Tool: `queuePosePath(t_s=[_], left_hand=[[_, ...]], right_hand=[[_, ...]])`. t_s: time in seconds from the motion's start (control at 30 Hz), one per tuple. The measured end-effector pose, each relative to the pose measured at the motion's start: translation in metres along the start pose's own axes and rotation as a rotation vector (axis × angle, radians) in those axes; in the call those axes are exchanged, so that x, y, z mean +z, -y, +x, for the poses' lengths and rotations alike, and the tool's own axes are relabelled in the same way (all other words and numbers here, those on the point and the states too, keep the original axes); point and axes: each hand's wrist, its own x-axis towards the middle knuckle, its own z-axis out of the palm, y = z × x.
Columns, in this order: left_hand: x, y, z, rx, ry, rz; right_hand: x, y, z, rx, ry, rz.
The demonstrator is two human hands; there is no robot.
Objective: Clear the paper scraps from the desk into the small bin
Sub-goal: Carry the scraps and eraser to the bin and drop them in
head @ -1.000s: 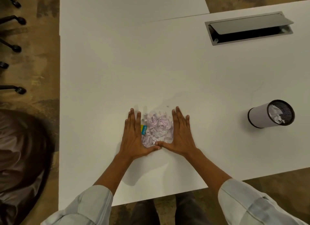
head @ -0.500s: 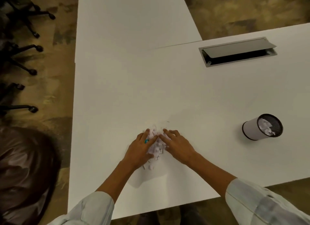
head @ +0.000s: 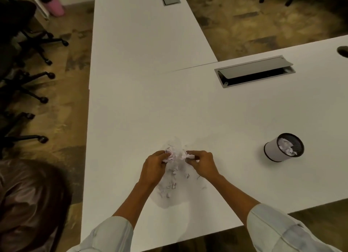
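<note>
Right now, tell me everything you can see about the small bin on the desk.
The small bin is a short round cylinder with a pale, smooth-looking wall, a dark band at its base and a dark rim. Its inside looks dark and finely meshed. It stands on the white desk, open mouth up, seeming to lean only because of the wide-angle view. Crumpled white paper already lies inside. It sits to the right of both hands, apart from them; nothing but the desk touches its outside.

White bench point(head: 188, 105); white and pale-lilac torn paper scraps point(head: 174, 157); pale-grey round bin with black mesh rim point(head: 275, 150); mottled brown floor point(head: 263, 22).
</note>
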Motion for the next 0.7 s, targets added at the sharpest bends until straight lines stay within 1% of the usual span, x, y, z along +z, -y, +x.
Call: queuePosePath(t_s=[0.07,0.2,0.3,0.37,0.43,0.53,0.6,0.67,0.7], left_hand=[[-0.006,-0.007,0.003,0.0,-0.056,-0.088],[-0.015,-0.021,0.008,-0.083,-0.154,-0.314],[-0.02,-0.038,0.017,-0.099,-0.166,-0.387],[-0.02,-0.054,0.026,-0.064,-0.159,-0.402],[-0.017,-0.072,0.037,-0.03,-0.143,-0.428],[-0.003,-0.104,0.055,0.034,-0.107,-0.455],[0.011,-0.127,0.067,0.078,-0.064,-0.477],[0.029,-0.153,0.076,0.131,0.002,-0.476],[0.039,-0.166,0.08,0.163,0.035,-0.469]], right_hand=[[-0.007,0.006,-0.006,0.079,-0.01,0.097],[-0.024,0.018,-0.017,0.189,0.022,0.278],[-0.046,0.029,-0.023,0.18,0.051,0.483],[-0.066,0.035,-0.026,0.156,0.089,0.593],[-0.091,0.038,-0.028,0.165,0.085,0.666],[-0.132,0.037,-0.03,0.178,0.029,0.731],[-0.164,0.029,-0.031,0.197,-0.051,0.749],[-0.198,0.017,-0.034,0.222,-0.141,0.718],[-0.217,0.01,-0.037,0.235,-0.174,0.655]])
